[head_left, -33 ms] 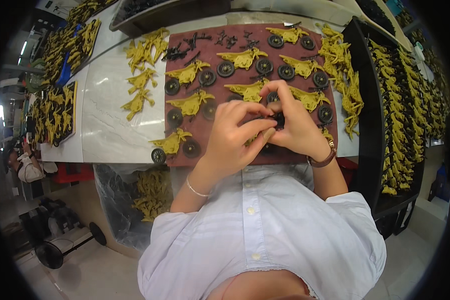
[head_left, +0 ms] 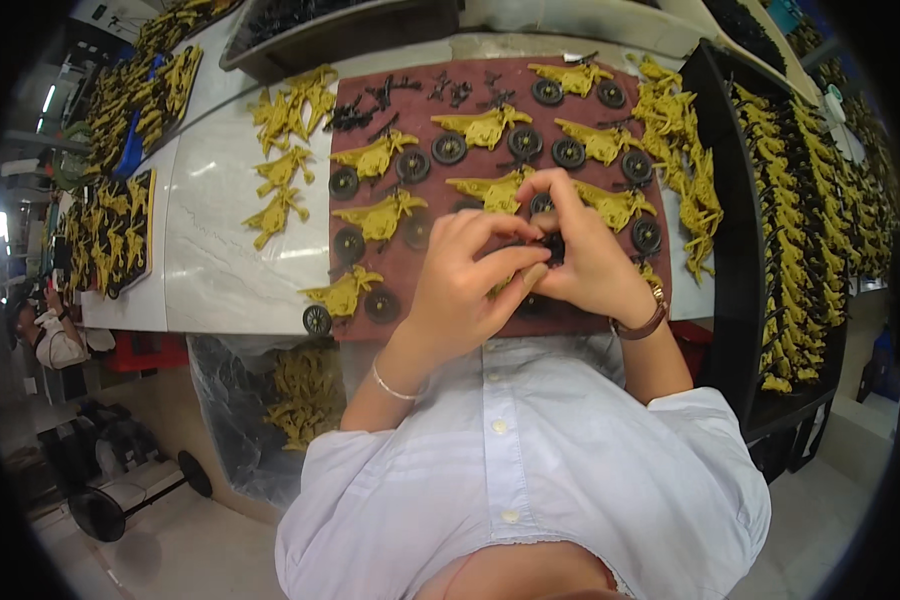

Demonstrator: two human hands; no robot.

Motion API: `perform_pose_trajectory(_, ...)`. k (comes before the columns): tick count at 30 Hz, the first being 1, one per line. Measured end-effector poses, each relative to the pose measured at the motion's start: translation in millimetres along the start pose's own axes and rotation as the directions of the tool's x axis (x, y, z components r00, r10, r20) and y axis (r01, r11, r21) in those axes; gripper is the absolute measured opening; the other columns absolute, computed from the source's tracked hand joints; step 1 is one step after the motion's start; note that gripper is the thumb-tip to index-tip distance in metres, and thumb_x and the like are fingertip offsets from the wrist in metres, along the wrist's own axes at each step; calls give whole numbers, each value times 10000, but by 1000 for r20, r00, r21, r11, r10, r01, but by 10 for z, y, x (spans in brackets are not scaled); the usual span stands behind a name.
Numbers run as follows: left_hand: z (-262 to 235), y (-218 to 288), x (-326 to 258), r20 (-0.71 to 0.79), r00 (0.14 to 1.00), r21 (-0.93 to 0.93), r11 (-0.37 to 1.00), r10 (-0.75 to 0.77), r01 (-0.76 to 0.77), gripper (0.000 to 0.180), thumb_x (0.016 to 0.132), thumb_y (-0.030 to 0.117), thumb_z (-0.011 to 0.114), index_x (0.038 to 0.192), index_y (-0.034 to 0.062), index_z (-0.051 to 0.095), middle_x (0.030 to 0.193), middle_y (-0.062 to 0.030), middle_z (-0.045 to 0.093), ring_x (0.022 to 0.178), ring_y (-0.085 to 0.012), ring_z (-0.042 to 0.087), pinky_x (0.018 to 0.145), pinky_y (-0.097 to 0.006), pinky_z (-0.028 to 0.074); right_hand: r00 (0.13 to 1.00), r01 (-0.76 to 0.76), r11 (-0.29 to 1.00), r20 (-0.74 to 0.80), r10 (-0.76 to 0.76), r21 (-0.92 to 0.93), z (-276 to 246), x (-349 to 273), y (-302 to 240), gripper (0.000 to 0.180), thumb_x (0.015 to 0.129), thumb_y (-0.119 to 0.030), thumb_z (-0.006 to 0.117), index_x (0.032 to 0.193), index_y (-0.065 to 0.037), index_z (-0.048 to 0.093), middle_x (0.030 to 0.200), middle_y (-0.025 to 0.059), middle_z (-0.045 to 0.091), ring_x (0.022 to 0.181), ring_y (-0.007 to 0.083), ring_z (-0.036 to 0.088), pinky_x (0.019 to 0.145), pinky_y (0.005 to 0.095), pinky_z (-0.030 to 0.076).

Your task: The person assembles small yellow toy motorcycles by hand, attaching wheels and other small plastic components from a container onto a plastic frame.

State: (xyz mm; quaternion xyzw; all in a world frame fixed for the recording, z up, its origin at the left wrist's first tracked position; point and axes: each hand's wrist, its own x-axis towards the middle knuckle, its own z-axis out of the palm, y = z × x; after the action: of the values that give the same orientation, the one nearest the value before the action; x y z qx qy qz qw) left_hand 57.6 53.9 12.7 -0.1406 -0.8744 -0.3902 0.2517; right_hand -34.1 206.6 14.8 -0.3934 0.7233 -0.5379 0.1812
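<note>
Above the dark red mat [head_left: 394, 310], my two hands meet at a small black plastic part [head_left: 557, 248], mostly hidden by the fingers. My left hand [head_left: 475, 275] pinches at it from the left with thumb and fingertips. Curled round its other side is my right hand [head_left: 598, 258], with the thumb and index finger bent over it. Beneath and around the hands lie yellow toy motorcycle bodies [head_left: 484, 127] with black spoked wheels [head_left: 449, 146] beside or against them. Some of these are partly covered by my hands.
Loose yellow bodies lie left [head_left: 274, 216] and right [head_left: 692, 190] of the mat. Small black parts [head_left: 382, 92] sit at its far edge. A black tray [head_left: 725, 255] of assembled rows stands right, a grey bin [head_left: 345, 38] behind. Below left hangs a plastic bag [head_left: 235, 420].
The view has shifted very slightly. My hands stay together on the black part, with only a tiny movement of the fingers.
</note>
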Motion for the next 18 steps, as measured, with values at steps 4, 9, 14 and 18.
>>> perform_pose_trajectory(4,-19,-1,71,68,997,25,999,-23,21,188,699,73,737,885,90,718,995,-59,638,940,-260,572,809,-370,411,1000,-20,1000,17,20,-1,-27,2,53,558,731,-76,771,1134,-37,387,787,65,607,757,92,607,678,255,479)
perform_pose_trajectory(9,3,43,108,-80,993,12,996,-86,88,137,760,24,694,888,26,645,959,-99,625,910,-275,581,799,-362,437,996,-31,994,88,22,102,-182,-2,22,484,760,-124,771,1138,-55,477,735,35,620,628,89,572,563,248,447)
perform_pose_trajectory(14,-5,-8,85,-160,974,-55,986,-163,156,102,791,10,664,884,2,622,959,-119,626,889,-280,592,790,-360,460,993,104,994,-61,-102,23,-215,-32,-119,189,862,-147,693,996,-25,639,731,56,650,648,139,599,600,282,461)
perform_pose_trajectory(18,-11,-21,84,-132,981,22,989,-142,146,101,799,36,660,888,14,617,957,-104,624,897,-283,583,812,-371,440,974,182,961,-98,-205,-209,-236,-9,-127,122,815,-91,713,914,-22,693,705,57,632,588,127,555,550,261,436)
